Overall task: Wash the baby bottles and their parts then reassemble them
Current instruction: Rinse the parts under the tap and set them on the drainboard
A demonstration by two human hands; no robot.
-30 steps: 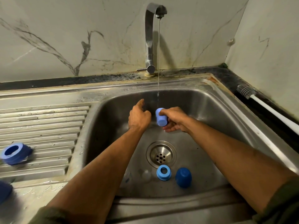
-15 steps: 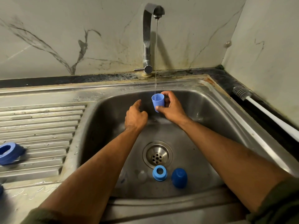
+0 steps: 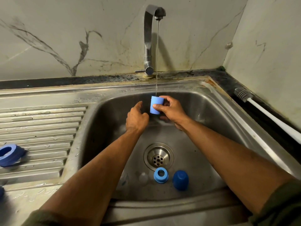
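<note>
Your right hand (image 3: 169, 110) grips a light blue cap (image 3: 156, 105) just above the middle of the frame, thumb across its front and fingers curled round its far side, holding it over the basin of the steel sink (image 3: 210, 111). A thin stream of water (image 3: 157, 54) falls from the tap (image 3: 149, 38) at the top centre and meets the cap's upper edge. Your left hand (image 3: 136, 119) hangs just left of the cap with its fingers loosely bent and nothing in it; it does not touch the cap. Below the hands, the drain (image 3: 158, 158) sits in the basin floor. Near the bottom centre of the frame, just below the drain, a light blue ring (image 3: 161, 175) lies on the basin floor with its hole facing up, and a dark blue cap (image 3: 180, 180) stands right beside it to the right. Left of the ring something clear and rounded (image 3: 143, 176) rests on the steel; you cannot tell from here what part it is. At the left edge of the frame a dark blue ring (image 3: 9, 154) lies tilted on the ribbed draining board (image 3: 45, 128). Along the right side, a white-handled bottle brush (image 3: 267, 113) lies on the dark counter beside the sink rim, bristles toward the upper right corner.
</note>
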